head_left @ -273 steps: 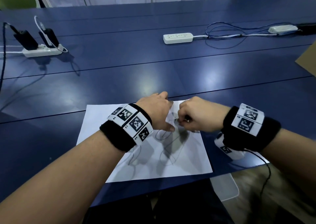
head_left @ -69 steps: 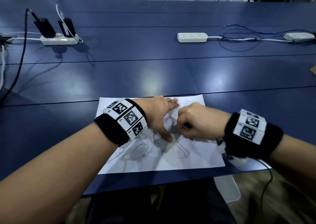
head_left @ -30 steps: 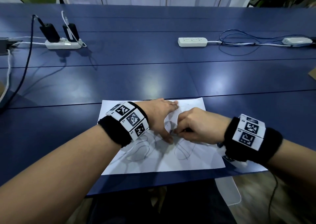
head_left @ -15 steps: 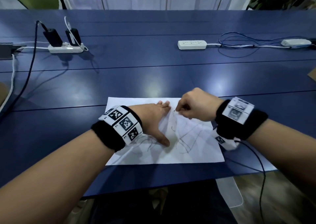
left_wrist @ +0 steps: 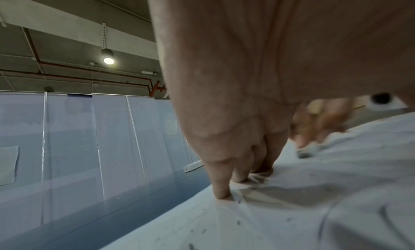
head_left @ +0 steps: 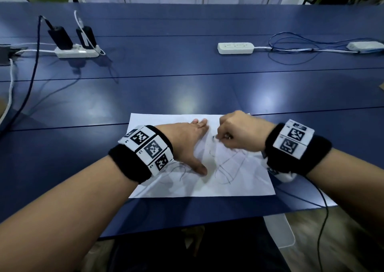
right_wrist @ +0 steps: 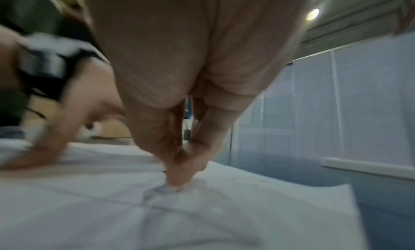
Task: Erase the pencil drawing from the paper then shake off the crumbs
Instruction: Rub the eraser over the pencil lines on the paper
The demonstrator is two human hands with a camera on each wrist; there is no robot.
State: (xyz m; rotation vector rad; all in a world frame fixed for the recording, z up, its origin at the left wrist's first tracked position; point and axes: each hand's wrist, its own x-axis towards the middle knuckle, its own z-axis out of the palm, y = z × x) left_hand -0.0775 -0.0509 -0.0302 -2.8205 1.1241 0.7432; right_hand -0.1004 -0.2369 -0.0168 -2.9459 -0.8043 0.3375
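Note:
A white sheet of paper [head_left: 245,184] with grey pencil loops [head_left: 226,169] lies near the front edge of the blue table [head_left: 187,88]. My left hand [head_left: 187,145] lies flat on the sheet with fingers straight, and the fingertips [left_wrist: 221,191] press it down. My right hand [head_left: 234,134] is curled over the paper's upper middle. It pinches a small pale eraser [right_wrist: 166,189] whose tip touches the sheet; the same eraser [left_wrist: 305,151] shows blurred in the left wrist view. Dark crumbs [left_wrist: 238,222] dot the paper.
A white power strip with two black adapters [head_left: 76,51] sits at the back left, with cables running off the left edge. Another power strip [head_left: 235,48] and tangled blue wire [head_left: 295,47] lie at the back right. A cable [head_left: 324,209] hangs from my right wrist.
My right hand with the eraser has moved from the lower middle of the drawing up toward the paper's far edge. My left hand stays pressed on the sheet.

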